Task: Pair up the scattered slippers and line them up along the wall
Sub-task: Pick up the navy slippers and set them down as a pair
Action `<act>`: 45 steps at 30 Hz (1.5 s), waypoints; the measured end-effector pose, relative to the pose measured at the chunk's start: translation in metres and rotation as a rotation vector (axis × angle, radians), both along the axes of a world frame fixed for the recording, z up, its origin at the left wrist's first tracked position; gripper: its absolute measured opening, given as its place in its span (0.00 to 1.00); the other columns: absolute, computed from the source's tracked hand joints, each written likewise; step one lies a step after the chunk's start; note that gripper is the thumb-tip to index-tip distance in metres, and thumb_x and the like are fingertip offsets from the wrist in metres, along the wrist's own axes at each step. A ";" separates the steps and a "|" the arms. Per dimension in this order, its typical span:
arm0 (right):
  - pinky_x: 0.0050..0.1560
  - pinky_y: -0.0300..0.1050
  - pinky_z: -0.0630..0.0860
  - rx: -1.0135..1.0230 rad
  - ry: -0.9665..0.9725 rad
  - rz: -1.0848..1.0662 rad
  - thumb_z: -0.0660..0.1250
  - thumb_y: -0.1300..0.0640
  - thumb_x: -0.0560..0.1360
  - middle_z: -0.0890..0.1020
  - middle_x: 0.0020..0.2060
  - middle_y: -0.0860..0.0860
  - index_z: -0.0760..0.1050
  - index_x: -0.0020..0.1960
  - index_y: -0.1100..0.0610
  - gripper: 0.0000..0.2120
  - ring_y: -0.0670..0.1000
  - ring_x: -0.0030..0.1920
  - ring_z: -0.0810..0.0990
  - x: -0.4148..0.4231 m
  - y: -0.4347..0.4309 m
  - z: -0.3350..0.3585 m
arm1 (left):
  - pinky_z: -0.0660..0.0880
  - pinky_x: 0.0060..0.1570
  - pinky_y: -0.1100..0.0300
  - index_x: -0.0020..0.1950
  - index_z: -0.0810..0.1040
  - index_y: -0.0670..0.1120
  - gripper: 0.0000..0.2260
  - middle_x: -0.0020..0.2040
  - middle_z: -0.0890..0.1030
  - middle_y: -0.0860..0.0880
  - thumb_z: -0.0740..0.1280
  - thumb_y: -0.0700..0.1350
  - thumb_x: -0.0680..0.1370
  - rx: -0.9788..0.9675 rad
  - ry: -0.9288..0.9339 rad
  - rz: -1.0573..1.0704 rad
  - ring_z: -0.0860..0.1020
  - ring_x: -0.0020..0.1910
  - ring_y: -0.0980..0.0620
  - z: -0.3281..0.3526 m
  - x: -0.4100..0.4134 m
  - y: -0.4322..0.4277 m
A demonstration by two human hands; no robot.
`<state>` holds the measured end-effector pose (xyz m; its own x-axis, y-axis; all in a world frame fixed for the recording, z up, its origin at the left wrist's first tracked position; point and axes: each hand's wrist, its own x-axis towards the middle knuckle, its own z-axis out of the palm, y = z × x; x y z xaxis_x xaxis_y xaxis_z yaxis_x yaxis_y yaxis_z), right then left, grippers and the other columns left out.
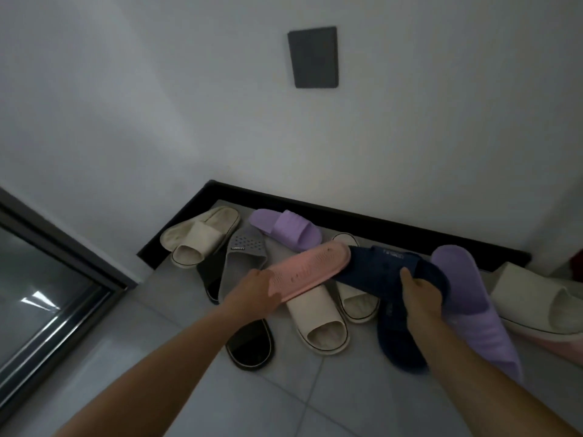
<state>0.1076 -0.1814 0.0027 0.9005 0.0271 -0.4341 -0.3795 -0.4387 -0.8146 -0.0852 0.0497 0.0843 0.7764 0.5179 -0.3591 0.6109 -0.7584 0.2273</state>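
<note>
Left fingers: the left hand (255, 294) has its fingers curled round one end of the pink slipper (309, 269), which is held sole-up above the pile.
Right fingers: the right hand (422, 298) pinches the raised navy slipper (388, 272). The thumb lies on top and the other fingers are hidden underneath.
Grip risk: both holds are at the very end of a long, floppy slipper, so a quick swing could probably twist either one loose and drop it back into the heap.
Contact risk: the free ends of the pink and navy slippers overlap in the air, and pulling one away may drag the other with it.
Navy mate: the second navy slipper (397, 342) lies on the floor just under the right forearm, touching the near purple slipper (473, 310). Setting its partner down carelessly could push both askew.
Pink mate: a pinkish edge (564, 345) shows under the cream slipper at the far right (536, 301). I cannot tell whether it is the mate, so a mispairing is possible.
Pile: the cream (321, 323), grey (243, 263), black (249, 345) and far purple (284, 230) slippers lie crossed and unpaired.
Wall: the skirting (347, 216) is crowded, with no row along it yet.
</note>
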 end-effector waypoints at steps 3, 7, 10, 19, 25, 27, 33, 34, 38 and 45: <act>0.43 0.46 0.70 -0.006 -0.093 -0.056 0.62 0.40 0.74 0.76 0.34 0.52 0.72 0.35 0.53 0.18 0.49 0.34 0.73 0.000 -0.035 0.006 | 0.72 0.60 0.53 0.69 0.66 0.44 0.23 0.64 0.70 0.42 0.63 0.51 0.76 0.004 -0.008 -0.067 0.73 0.61 0.45 0.008 0.004 0.005; 0.36 0.46 0.69 -0.064 -0.237 -0.011 0.63 0.42 0.74 0.76 0.30 0.54 0.73 0.33 0.60 0.22 0.53 0.33 0.74 -0.011 -0.060 0.012 | 0.70 0.57 0.56 0.70 0.65 0.45 0.25 0.66 0.69 0.43 0.64 0.51 0.76 -0.022 -0.034 -0.124 0.72 0.62 0.45 0.002 0.012 -0.006; 0.30 0.43 0.64 -0.152 -0.374 -0.012 0.63 0.43 0.75 0.74 0.28 0.52 0.70 0.31 0.59 0.22 0.53 0.31 0.72 -0.013 -0.078 0.026 | 0.68 0.62 0.54 0.71 0.64 0.45 0.26 0.69 0.67 0.43 0.64 0.52 0.76 -0.082 -0.078 -0.173 0.70 0.65 0.45 -0.014 0.021 -0.032; 0.30 0.47 0.63 -0.301 -0.401 0.280 0.68 0.44 0.72 0.69 0.22 0.53 0.64 0.25 0.56 0.24 0.51 0.27 0.69 -0.018 -0.141 0.070 | 0.64 0.47 0.77 0.62 0.71 0.56 0.20 0.54 0.71 0.62 0.72 0.50 0.72 -0.648 -0.297 -0.229 0.72 0.53 0.66 -0.035 0.042 -0.140; 0.37 0.41 0.70 -0.196 -0.277 0.386 0.70 0.49 0.72 0.79 0.31 0.52 0.78 0.33 0.58 0.14 0.47 0.33 0.75 -0.054 -0.127 0.067 | 0.72 0.49 0.70 0.59 0.70 0.50 0.20 0.52 0.76 0.57 0.73 0.46 0.71 -0.746 -0.273 -0.218 0.77 0.55 0.53 -0.061 0.047 -0.183; 0.44 0.38 0.73 -0.093 -0.263 0.337 0.69 0.55 0.73 0.82 0.38 0.46 0.82 0.41 0.54 0.05 0.43 0.40 0.78 -0.055 -0.130 0.070 | 0.76 0.55 0.57 0.57 0.72 0.49 0.14 0.52 0.78 0.52 0.70 0.45 0.73 -0.718 -0.299 -0.132 0.78 0.55 0.49 -0.067 0.047 -0.186; 0.42 0.43 0.73 -0.209 -0.192 0.231 0.65 0.61 0.74 0.83 0.41 0.58 0.77 0.39 0.57 0.06 0.52 0.39 0.78 -0.065 -0.151 0.052 | 0.78 0.53 0.44 0.52 0.72 0.50 0.08 0.52 0.80 0.46 0.67 0.43 0.75 -0.788 -0.295 0.074 0.79 0.52 0.44 -0.065 0.045 -0.184; 0.40 0.42 0.71 -0.297 -0.150 0.294 0.65 0.61 0.74 0.82 0.39 0.60 0.78 0.38 0.61 0.07 0.52 0.37 0.77 -0.069 -0.154 0.042 | 0.78 0.53 0.43 0.54 0.73 0.48 0.09 0.52 0.80 0.44 0.67 0.43 0.75 -0.770 -0.307 0.101 0.79 0.52 0.42 -0.064 0.044 -0.175; 0.33 0.39 0.67 -0.447 0.020 0.441 0.64 0.61 0.73 0.75 0.33 0.54 0.73 0.35 0.59 0.08 0.51 0.35 0.75 -0.080 -0.147 0.014 | 0.75 0.51 0.48 0.58 0.75 0.38 0.14 0.54 0.81 0.38 0.69 0.41 0.75 -0.550 -0.404 0.142 0.79 0.54 0.41 -0.061 0.039 -0.101; 0.36 0.42 0.74 0.258 0.465 -0.134 0.63 0.66 0.75 0.78 0.35 0.57 0.74 0.42 0.62 0.03 0.51 0.34 0.77 -0.066 -0.056 -0.004 | 0.78 0.51 0.40 0.62 0.70 0.43 0.15 0.57 0.78 0.41 0.66 0.44 0.77 -0.609 -0.280 0.390 0.78 0.53 0.40 -0.082 0.012 -0.047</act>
<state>0.0420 -0.2374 -0.0010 0.6182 0.0837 -0.7815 -0.7639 -0.1701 -0.6225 -0.0730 0.0026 0.0021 0.6822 0.5466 -0.4855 0.6664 -0.1918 0.7205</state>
